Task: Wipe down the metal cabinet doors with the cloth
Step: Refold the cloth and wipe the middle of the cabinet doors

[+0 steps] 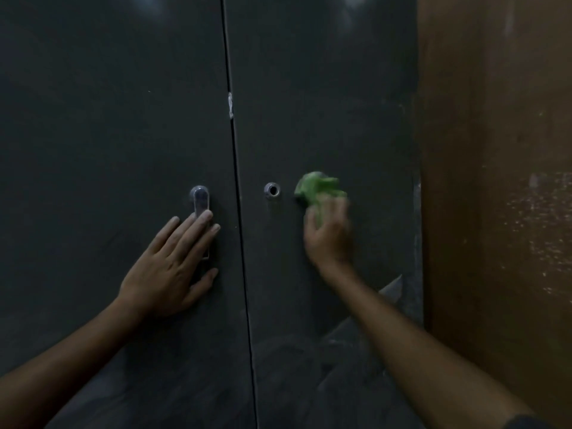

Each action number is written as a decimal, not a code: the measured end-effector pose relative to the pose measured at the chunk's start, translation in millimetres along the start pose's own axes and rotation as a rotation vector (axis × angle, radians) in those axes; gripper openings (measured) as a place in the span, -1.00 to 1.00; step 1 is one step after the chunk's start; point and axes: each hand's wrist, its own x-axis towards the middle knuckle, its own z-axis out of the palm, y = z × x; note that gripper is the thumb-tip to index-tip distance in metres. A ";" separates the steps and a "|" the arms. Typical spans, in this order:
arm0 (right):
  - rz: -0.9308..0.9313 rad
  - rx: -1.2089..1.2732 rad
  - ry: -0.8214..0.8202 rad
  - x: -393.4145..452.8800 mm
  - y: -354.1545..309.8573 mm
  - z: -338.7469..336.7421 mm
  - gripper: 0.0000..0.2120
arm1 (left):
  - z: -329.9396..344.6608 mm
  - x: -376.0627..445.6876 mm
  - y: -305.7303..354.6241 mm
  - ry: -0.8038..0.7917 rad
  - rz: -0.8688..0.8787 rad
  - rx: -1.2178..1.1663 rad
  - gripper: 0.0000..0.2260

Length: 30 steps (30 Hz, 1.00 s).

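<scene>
right hand (pixel 328 233) grips the crumpled green cloth (pixel 318 188) on the right dark grey metal cabinet door (pixel 325 103)
unwiped panel lies above the cloth — left hand (pixel 168 267) flat, fingers straight, on the left door (pixel 108 119).

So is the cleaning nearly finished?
Probably not. The right hand grips the crumpled green cloth against the right dark grey metal door, mid-wipe. Its lower part shows dusty smears. The left hand only rests flat on the left door, over the handle.

Dim indoor storage corner: tall grey metal cabinet doors (pixel 325 103) with handle (pixel 200 199) and lock (pixel 272 190), beside a stained brown wall (pixel 495 150).
</scene>
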 end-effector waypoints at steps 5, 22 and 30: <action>-0.651 -0.054 -0.310 -79.4 46.3 -19.0 -0.71 | 0.1 -1.8 -0.7 -0.020 0.005 0.015 -0.31; 0.091 -0.309 -0.204 12.0 168.1 -72.3 -0.64 | -0.2 -0.2 1.8 0.025 0.008 -0.009 -0.31; 0.240 -0.180 -0.003 57.6 137.0 -40.9 -0.61 | -0.9 0.7 2.1 0.032 0.012 0.004 -0.31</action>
